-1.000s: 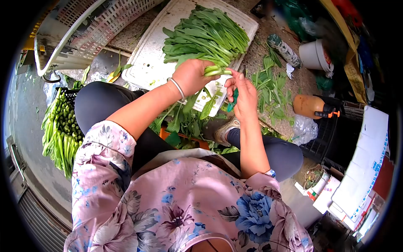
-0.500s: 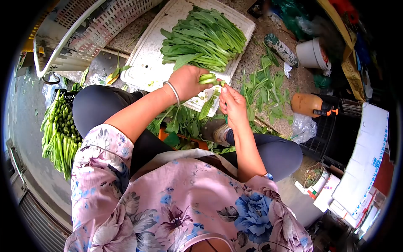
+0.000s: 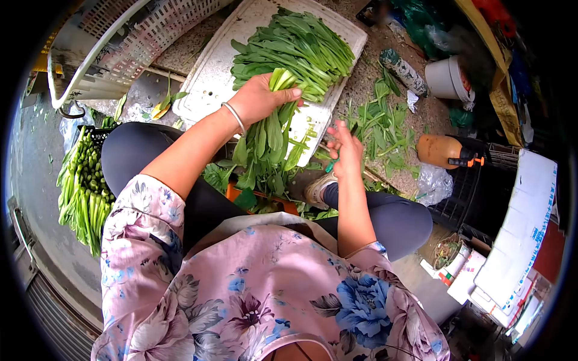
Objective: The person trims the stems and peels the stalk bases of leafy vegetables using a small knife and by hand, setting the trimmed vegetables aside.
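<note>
My left hand [image 3: 260, 98], with a silver bangle on the wrist, is closed around a bunch of leafy greens [image 3: 274, 135]. Its pale stalk ends stick up past my thumb and the leaves hang down toward my lap. To the right, my right hand [image 3: 345, 150] is apart from the bunch, some fingers loosely raised. It holds what looks like a small knife [image 3: 330, 166]; a teal handle end shows below the palm and a dark tip above, the rest hidden. A big pile of greens [image 3: 295, 51] lies on the white board [image 3: 208, 90], with cut stalk bits on its near corner.
Loose leaves [image 3: 382, 129] lie on the ground to the right, near a grey bucket [image 3: 447, 78] and an orange spray bottle [image 3: 438, 150]. At left stand a white plastic basket [image 3: 129, 51] and a crate heaped with stalks [image 3: 87, 192]. White foam boxes [image 3: 518, 228] are at right.
My left hand has moved up slightly and turned, so the bunch now hangs below it. My right hand has drawn away to the right from the stalks, its fingers looser.
</note>
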Motion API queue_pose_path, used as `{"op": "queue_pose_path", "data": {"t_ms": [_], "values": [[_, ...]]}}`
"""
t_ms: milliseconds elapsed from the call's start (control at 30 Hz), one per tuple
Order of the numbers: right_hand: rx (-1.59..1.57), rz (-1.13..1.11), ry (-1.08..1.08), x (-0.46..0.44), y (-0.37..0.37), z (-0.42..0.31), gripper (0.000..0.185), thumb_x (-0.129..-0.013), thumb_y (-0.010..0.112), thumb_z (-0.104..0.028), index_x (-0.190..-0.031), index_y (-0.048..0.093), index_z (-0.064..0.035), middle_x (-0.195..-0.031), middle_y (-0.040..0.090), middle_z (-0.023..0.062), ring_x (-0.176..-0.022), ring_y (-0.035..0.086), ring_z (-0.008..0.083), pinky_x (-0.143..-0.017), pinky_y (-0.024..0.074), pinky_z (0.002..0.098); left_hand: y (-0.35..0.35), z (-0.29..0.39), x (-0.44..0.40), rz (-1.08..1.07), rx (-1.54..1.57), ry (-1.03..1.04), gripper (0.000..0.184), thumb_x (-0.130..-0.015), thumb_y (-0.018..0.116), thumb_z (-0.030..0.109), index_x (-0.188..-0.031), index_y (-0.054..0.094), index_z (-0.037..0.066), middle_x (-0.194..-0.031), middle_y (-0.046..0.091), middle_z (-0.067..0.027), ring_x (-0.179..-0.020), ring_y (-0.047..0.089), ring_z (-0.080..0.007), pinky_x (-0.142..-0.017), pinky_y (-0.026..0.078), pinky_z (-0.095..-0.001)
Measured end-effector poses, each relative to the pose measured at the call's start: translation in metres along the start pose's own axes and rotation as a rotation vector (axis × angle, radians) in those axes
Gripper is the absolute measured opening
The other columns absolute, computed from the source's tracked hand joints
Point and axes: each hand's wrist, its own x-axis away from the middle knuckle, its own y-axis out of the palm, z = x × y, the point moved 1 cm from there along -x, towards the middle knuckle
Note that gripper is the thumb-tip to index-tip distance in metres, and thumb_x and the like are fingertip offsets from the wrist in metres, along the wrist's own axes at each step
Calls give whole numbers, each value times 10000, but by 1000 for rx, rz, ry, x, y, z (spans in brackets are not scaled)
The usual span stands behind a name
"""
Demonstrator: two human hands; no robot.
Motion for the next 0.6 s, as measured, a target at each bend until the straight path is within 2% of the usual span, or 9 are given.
{"op": "queue_pose_path", "data": {"t_ms": [33,100,133,200,333,400,467,533,600], "values": [[27,-56,-28,0,11,1,450,-806,643,-256,-1117,507,40,-905,607,129,-527,536,106,-401,354,193,0,-2,-1,-4,-5,2,184,-849,595,229,-899,577,53,-826,646,-48,-714,549,-85,-665,461,-244],[134,-37,-141,-27,23,9,433,-819,623,-217,-1139,500,47,-921,608,128,-549,565,134,-482,424,219,-1,-6,-3,14,-14,13,176,-849,596,220,-896,576,51,-809,642,-43,-712,546,-82,-660,458,-242],[128,-39,-143,-41,30,8,433,-819,623,-217,-1139,500,47,-921,608,128,-549,565,134,-482,424,219,0,-4,-2,20,-34,11,160,-851,593,195,-907,577,46,-809,636,-38,-723,546,-80,-668,454,-242],[195,60,-398,-70,44,-2,397,-832,599,-196,-1145,507,30,-955,604,110,-547,577,161,-554,463,259,-2,-8,-4,32,-48,10,160,-852,592,188,-911,576,40,-816,634,-38,-729,548,-81,-674,453,-243],[438,77,-414,-110,59,-22,373,-811,618,-219,-1120,550,-23,-934,596,81,-622,596,182,-594,472,292,-12,-19,-11,117,-195,86,171,-833,607,173,-888,590,12,-765,643,-31,-706,561,-103,-666,451,-263],[1075,174,-563,-123,62,-22,335,-769,656,-248,-1058,609,-86,-875,580,67,-726,601,195,-642,473,320,-20,-28,-17,143,-218,125,194,-828,608,203,-891,592,20,-757,643,-42,-705,573,-126,-664,449,-273],[1054,142,-565,-125,59,-22,336,-743,677,-264,-1029,626,-94,-853,573,63,-753,595,195,-660,472,323,-26,-34,-21,165,-238,161,218,-823,609,233,-893,594,27,-750,643,-53,-704,585,-150,-661,448,-283],[1036,109,-563,-119,58,-22,337,-717,698,-280,-999,644,-102,-831,565,59,-780,588,194,-678,470,325,-26,-22,-13,306,-573,129,265,-812,600,295,-910,596,49,-757,638,-94,-717,601,-236,-663,452,-314],[863,44,-639,-115,56,-23,303,-690,732,-192,-952,655,-60,-713,594,7,-629,547,127,-622,442,279,-23,-12,-6,365,-642,132,277,-808,593,313,-909,596,56,-762,635,-108,-727,598,-268,-663,453,-332]]}}
